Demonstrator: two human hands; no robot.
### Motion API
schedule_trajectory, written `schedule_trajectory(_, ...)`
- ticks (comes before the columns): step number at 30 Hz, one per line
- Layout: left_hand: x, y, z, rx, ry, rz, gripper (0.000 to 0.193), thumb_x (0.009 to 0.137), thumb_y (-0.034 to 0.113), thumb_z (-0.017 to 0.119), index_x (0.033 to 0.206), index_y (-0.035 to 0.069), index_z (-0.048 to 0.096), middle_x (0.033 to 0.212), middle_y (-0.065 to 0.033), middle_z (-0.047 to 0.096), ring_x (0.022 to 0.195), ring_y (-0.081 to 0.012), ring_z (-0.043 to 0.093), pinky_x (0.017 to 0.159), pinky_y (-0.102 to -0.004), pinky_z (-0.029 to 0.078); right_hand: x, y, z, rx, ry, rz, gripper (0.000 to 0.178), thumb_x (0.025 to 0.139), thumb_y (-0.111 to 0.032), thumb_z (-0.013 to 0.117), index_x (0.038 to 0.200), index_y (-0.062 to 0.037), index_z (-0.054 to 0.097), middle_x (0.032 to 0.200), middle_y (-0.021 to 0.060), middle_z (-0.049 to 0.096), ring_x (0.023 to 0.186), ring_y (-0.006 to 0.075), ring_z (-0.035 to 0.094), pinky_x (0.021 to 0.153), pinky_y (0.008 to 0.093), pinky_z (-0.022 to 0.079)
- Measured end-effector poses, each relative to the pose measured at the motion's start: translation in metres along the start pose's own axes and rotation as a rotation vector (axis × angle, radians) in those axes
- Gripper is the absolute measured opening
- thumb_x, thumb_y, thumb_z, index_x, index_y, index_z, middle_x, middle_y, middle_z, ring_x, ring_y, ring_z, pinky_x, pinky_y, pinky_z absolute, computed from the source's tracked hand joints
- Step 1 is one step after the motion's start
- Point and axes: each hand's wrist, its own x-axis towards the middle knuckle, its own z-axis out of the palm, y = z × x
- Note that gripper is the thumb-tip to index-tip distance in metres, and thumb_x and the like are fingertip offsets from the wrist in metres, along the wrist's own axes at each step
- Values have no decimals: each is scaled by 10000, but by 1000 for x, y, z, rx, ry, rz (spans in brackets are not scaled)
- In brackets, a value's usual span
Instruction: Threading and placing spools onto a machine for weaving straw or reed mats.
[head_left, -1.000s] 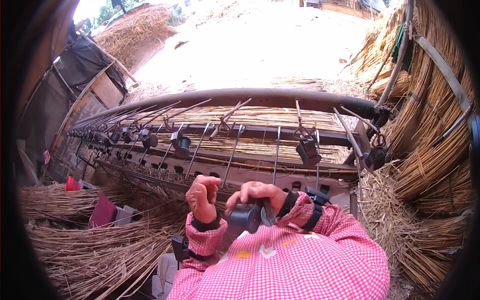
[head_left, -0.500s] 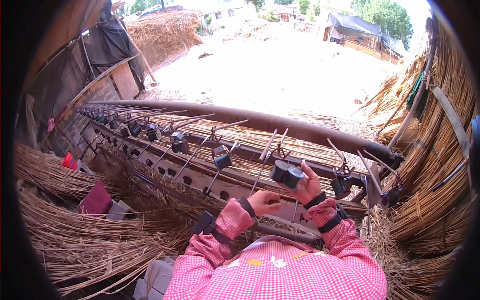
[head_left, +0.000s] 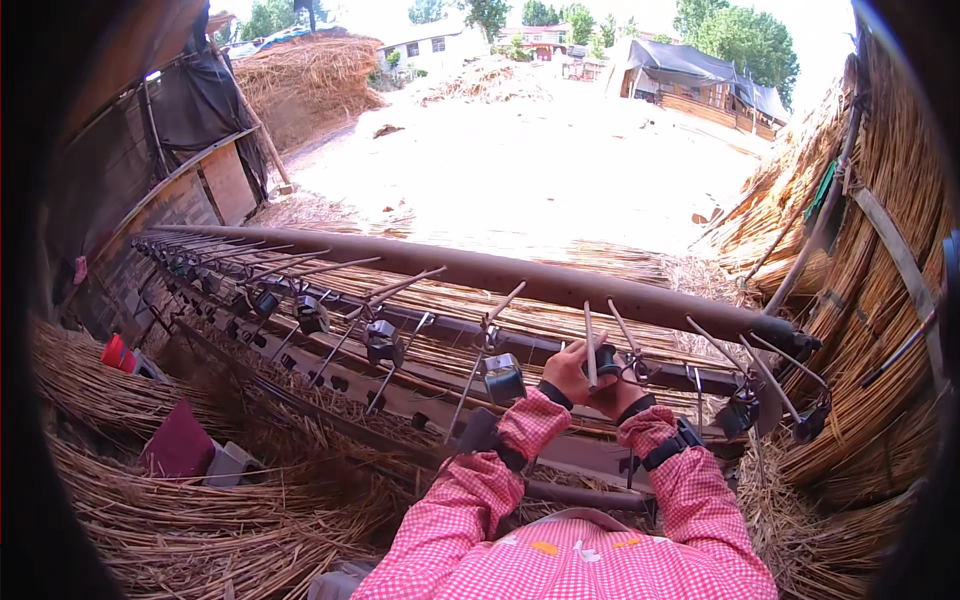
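Both my hands are at a reed-weaving frame, close together around a dark twin spool [head_left: 606, 360]. My left hand [head_left: 568, 372] is closed at its left side, next to an upright thin rod [head_left: 590, 345] that passes in front of it. My right hand [head_left: 612, 398] grips it from below and the right, its fingers partly hidden. More dark spools hang along the frame, the nearest being a grey-topped spool [head_left: 503, 378] to the left and a black spool [head_left: 738, 416] to the right. Behind my hands runs a long brown pipe [head_left: 560, 284] with thin rods angled out from it.
Reeds [head_left: 455, 300] lie lengthwise between the pipe and the lower rail. A reed stack [head_left: 880, 300] leans at the right, and loose reeds [head_left: 180, 520] lie at the lower left. A maroon board [head_left: 180, 440] and a red container [head_left: 118, 354] rest among them.
My left hand has moved up and right to join my right hand at the twin spool. The spool, lately held up by my right hand alone, is now at the rod. The view has shifted.
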Motion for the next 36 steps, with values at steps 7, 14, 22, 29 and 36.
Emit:
schedule_trajectory(7,-22,11,-27,294,98,-58,471,634,355,685,1033,134,571,789,-74,554,705,-240,575,591,-342,475,-44,-67,-23,-671,-180,206,106,776,-72,551,720,8,593,849,95,608,783,170,568,725,293,445)
schedule_trajectory(14,-131,96,-62,200,-175,-121,548,581,256,734,1091,158,559,807,-72,592,736,-221,587,636,-293,486,45,23,-85,-1154,125,90,192,743,-190,490,741,-39,609,771,161,590,732,318,568,671,389,460)
schedule_trajectory(22,-225,147,-104,-224,67,-665,593,572,244,761,1099,67,552,863,-65,603,786,-146,572,751,-264,442,39,53,-54,-1318,302,29,292,627,-255,654,829,-56,588,840,131,600,791,282,573,686,383,452)
schedule_trajectory(29,-178,177,-98,-868,436,237,587,675,321,698,1123,52,428,982,-141,504,911,-238,513,780,-400,457,-81,-130,44,556,-1208,400,627,800,-497,487,1164,9,419,1089,118,481,1042,172,450,892,314,346)
schedule_trajectory(36,-103,162,-38,29,-59,-347,430,772,400,541,1031,58,526,902,-88,537,934,-214,503,892,-348,367,-114,-205,40,866,-1106,21,226,847,-184,494,828,-1,627,1066,135,542,1022,225,466,883,340,339)
